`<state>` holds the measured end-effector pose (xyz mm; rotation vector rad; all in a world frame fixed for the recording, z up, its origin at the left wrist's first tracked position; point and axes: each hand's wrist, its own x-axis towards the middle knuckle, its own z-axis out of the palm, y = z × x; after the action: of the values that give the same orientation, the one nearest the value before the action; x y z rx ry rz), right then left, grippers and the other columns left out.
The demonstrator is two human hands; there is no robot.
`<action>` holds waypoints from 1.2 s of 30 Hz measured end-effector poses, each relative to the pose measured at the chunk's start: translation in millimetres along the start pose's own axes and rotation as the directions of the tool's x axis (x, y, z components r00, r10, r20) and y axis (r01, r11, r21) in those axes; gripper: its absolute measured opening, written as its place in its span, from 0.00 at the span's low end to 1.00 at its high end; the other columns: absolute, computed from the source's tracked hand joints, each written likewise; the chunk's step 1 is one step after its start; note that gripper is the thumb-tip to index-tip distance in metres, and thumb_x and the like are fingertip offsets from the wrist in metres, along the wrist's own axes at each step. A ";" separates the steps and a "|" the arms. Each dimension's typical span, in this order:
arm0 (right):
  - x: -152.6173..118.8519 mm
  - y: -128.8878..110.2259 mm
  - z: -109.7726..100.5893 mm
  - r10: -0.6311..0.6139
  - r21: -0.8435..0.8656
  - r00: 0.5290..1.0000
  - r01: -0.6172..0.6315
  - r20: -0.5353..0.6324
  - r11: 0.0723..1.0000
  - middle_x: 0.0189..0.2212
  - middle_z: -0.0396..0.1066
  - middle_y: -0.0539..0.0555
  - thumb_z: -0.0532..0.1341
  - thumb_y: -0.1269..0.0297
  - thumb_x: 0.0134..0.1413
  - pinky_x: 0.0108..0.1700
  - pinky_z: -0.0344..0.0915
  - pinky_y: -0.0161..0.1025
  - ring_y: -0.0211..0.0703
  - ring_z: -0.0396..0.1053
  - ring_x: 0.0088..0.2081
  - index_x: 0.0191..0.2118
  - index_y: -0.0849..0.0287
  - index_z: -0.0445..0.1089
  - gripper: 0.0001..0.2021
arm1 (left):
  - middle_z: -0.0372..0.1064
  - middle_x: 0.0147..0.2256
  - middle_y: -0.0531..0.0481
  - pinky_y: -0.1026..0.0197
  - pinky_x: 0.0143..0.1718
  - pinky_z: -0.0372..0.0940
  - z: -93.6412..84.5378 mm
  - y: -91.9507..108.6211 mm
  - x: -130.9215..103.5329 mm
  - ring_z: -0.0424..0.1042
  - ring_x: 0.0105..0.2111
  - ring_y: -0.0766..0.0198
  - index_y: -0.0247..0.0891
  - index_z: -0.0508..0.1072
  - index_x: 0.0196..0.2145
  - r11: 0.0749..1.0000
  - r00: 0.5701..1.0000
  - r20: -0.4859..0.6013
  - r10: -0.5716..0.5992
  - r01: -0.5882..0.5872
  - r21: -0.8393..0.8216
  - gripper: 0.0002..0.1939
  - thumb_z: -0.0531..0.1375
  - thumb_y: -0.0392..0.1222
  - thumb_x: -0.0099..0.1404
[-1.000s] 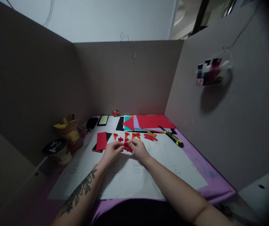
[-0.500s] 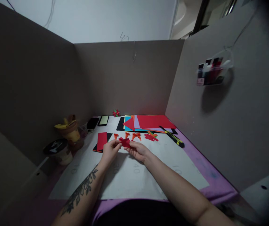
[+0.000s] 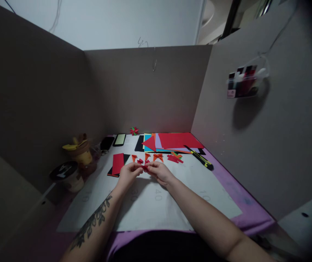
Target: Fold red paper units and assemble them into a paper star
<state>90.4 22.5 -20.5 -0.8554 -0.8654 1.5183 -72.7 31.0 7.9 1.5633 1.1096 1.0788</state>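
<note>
A small piece of folded red paper is pinched between both hands above the white sheet. My left hand closes its thumb and fingers on the left side of it. On the other side, my right hand grips it the same way, and the fingers hide much of the paper. Just beyond the fingertips lie several folded orange paper pieces. Red paper rectangles rest on black paper beside my left hand. Red and green paper strips lie beyond my right hand.
A yellow-black utility knife lies at the right, near stacked coloured paper. A phone and a red-green paper star are at the back. A lidded tub and a pot stand left. Grey partitions enclose three sides.
Both hands have drawn closer together. The red paper, spread wider between them before, now shows less and looks more folded or squeezed between the fingertips.
</note>
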 end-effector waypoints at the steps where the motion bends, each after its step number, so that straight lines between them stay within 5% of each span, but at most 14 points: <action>1: -0.6 -1.1 0.3 -0.020 -0.038 1.000 0.020 0.002 0.999 0.25 0.74 0.52 0.71 0.63 0.34 0.33 0.68 0.34 0.38 0.72 0.28 0.30 0.63 0.73 0.14 | 0.73 0.24 0.47 0.64 0.27 0.64 0.0 0.1 0.1 0.70 0.24 0.65 0.32 0.76 0.31 1.000 1.000 0.004 0.002 -0.002 -0.025 0.14 0.65 0.45 0.48; 9: -5.8 -12.7 1.1 -0.294 -0.327 0.949 0.316 0.118 0.891 0.22 0.70 0.49 0.66 0.62 0.42 0.30 0.63 0.34 0.35 0.66 0.25 0.29 0.62 0.73 0.08 | 0.74 0.27 0.46 0.63 0.32 0.66 -0.2 -0.9 1.0 0.71 0.27 0.64 0.33 0.78 0.32 0.995 1.000 0.020 0.014 -0.012 -0.097 0.16 0.65 0.48 0.50; 15: -7.6 -14.1 0.6 -0.361 -0.450 0.914 0.405 0.183 0.796 0.24 0.70 0.50 0.63 0.63 0.46 0.31 0.63 0.34 0.36 0.66 0.27 0.30 0.61 0.73 0.06 | 0.75 0.28 0.46 0.63 0.32 0.65 -0.5 4.2 -1.2 0.71 0.28 0.63 0.34 0.78 0.30 0.999 0.998 0.043 0.037 -0.036 -0.024 0.14 0.65 0.47 0.50; 27: -16.1 -20.1 0.8 -0.491 -0.667 0.794 0.585 0.358 0.460 0.28 0.69 0.50 0.57 0.71 0.51 0.36 0.61 0.35 0.38 0.66 0.32 0.29 0.59 0.71 0.05 | 0.75 0.28 0.46 0.63 0.32 0.65 1.8 1.4 -2.7 0.72 0.29 0.61 0.35 0.78 0.30 0.994 0.992 0.078 0.097 -0.101 0.046 0.12 0.65 0.45 0.51; 32: -17.1 -19.2 1.9 -0.502 -0.681 0.781 0.596 0.370 0.426 0.27 0.67 0.50 0.57 0.70 0.51 0.35 0.61 0.34 0.37 0.64 0.31 0.29 0.59 0.69 0.05 | 0.74 0.26 0.47 0.65 0.29 0.63 1.9 0.6 -2.6 0.71 0.27 0.63 0.34 0.77 0.29 0.993 0.992 0.095 0.088 -0.096 0.075 0.12 0.65 0.46 0.51; 36: -17.6 -18.4 2.8 -0.495 -0.667 0.821 0.540 0.285 0.513 0.26 0.68 0.49 0.59 0.69 0.49 0.33 0.61 0.34 0.36 0.64 0.29 0.29 0.59 0.69 0.02 | 0.72 0.24 0.47 0.65 0.27 0.62 2.9 2.5 -3.8 0.69 0.25 0.65 0.33 0.77 0.29 0.995 0.994 0.097 0.055 -0.063 0.077 0.11 0.64 0.45 0.52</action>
<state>98.2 6.7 -2.0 -0.9780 -1.6675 0.6190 -70.3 26.3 9.2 1.7024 1.0592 0.9989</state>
